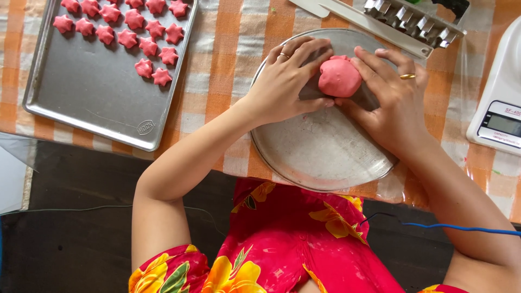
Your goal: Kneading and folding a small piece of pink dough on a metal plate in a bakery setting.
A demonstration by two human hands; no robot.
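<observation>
Dough ball (339, 77) between hands (mid-pan)

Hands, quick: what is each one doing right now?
Left hand: curled against the pink dough ball, over the round metal plate.
Right hand: cupping the same ball.

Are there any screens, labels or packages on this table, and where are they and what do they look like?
Scale screen: small grey rectangular display on the white kitchen scale, at the right edge of the table.
Stamped mark: small oval embossed in the grey metal baking tray, near its lower right corner, left side of the table.
Label on the scale: a thin line of small dark print above the display.
No packages in view.
</observation>
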